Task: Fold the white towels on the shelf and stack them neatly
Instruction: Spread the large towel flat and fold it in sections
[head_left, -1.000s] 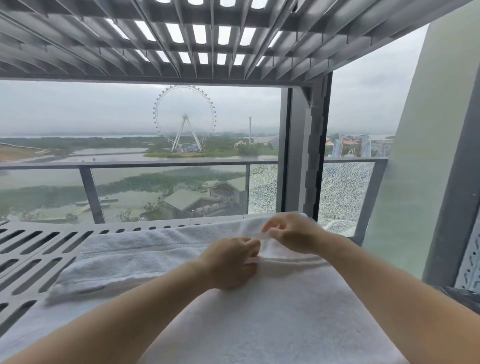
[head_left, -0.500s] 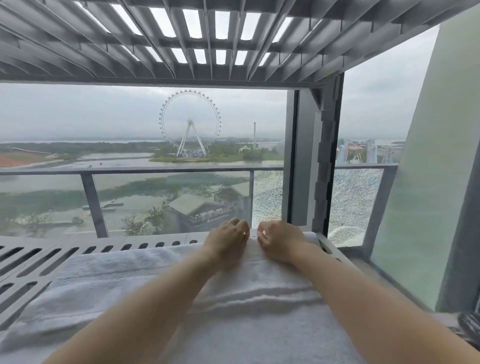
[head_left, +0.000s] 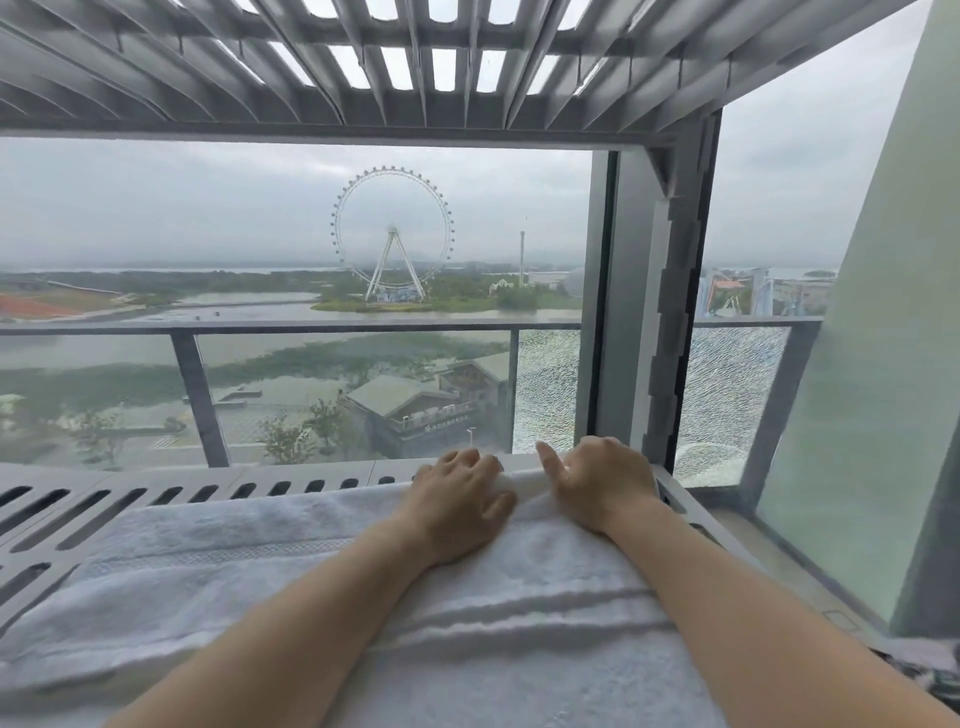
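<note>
A white towel (head_left: 249, 571) lies spread over the grey slotted shelf (head_left: 156, 491), folded in layers with ridges across it. My left hand (head_left: 460, 501) rests on the towel's far edge with fingers curled over the fabric. My right hand (head_left: 597, 480) sits just to its right at the same far edge, forefinger stretched out, the other fingers bent on the cloth. Both forearms lie over the towel and hide its middle. A narrow strip of white fabric shows between the two hands.
A slatted shelf (head_left: 363, 57) hangs close overhead. A grey upright post (head_left: 654, 312) stands just beyond my right hand. Behind the shelf a glass balcony railing (head_left: 291, 328) runs across; a pale green wall panel (head_left: 857, 415) closes the right side.
Both hands carried the towel's edge away from me to the shelf's far edge and now press it down there. The view tilted up a little.
</note>
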